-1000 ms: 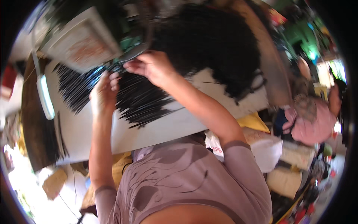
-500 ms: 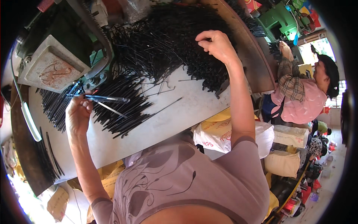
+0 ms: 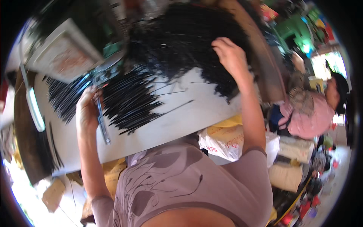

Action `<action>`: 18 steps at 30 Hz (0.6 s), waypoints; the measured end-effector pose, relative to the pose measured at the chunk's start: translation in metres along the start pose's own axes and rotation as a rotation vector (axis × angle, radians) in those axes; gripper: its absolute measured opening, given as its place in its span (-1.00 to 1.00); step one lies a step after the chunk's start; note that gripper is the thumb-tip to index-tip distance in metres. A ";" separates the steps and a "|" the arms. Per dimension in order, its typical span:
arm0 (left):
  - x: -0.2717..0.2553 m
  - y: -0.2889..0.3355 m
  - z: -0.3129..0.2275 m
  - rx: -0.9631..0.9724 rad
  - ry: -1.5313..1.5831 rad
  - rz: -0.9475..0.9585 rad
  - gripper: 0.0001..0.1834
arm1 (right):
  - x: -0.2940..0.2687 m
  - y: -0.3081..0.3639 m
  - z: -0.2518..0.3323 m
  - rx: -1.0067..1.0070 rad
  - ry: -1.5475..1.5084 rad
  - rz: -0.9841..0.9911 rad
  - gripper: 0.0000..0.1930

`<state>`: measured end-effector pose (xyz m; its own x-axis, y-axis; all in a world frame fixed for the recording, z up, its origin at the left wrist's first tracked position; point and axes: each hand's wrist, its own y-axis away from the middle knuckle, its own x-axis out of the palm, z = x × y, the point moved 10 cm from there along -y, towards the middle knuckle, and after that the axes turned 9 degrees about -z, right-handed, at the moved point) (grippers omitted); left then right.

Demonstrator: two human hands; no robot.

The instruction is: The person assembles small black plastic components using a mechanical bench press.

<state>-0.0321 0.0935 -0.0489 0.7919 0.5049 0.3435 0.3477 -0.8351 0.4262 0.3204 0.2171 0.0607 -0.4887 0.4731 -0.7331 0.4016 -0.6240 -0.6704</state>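
- Nearest, the wearer's mauve shirt (image 3: 162,181), at the edge of a pale worktop (image 3: 174,121).
- The left hand (image 3: 87,108) is closed on a slim, shiny piece (image 3: 102,126), which sticks out from the fingers, its long axis running back toward the wearer and slightly right.
- Just right of that hand, a sheaf of black rods (image 3: 130,100); one stray rod (image 3: 177,108) slants from lower left to upper right.
- The right hand (image 3: 231,58), fingers bent, is over the right side of a big loose black pile (image 3: 181,41). It is much the nearer hand to that side; blur hides whether it grips anything.
- Beyond the left hand, a machine with a pale, rust-marked plate (image 3: 64,49).
- Farther right, a co-worker in pink (image 3: 308,117).
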 end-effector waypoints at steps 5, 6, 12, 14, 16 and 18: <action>0.012 0.004 -0.002 0.088 -0.019 -0.005 -0.90 | -0.031 -0.031 0.081 -0.181 -0.097 -0.142 -0.86; 0.013 0.005 0.000 0.071 -0.008 0.007 -0.89 | -0.031 -0.035 0.099 -0.231 -0.104 -0.160 -0.86; 0.011 0.020 -0.004 0.056 -0.059 -0.078 -0.82 | 0.051 -0.035 0.168 -0.092 -0.558 0.095 -0.84; 0.010 0.021 -0.003 0.053 -0.045 -0.058 -0.78 | 0.099 -0.027 0.178 0.228 -0.868 0.370 -0.78; 0.011 0.021 -0.005 0.065 -0.103 -0.039 -0.75 | 0.130 -0.022 0.189 0.476 -1.140 0.509 -0.78; 0.013 0.021 -0.007 0.067 -0.115 -0.044 -0.75 | 0.146 -0.021 0.192 0.582 -1.231 0.565 -0.79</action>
<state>-0.0179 0.0845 -0.0297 0.8260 0.5163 0.2262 0.4130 -0.8274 0.3806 0.0921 0.1803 -0.0105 -0.8320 -0.5420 -0.1187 0.5434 -0.8392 0.0229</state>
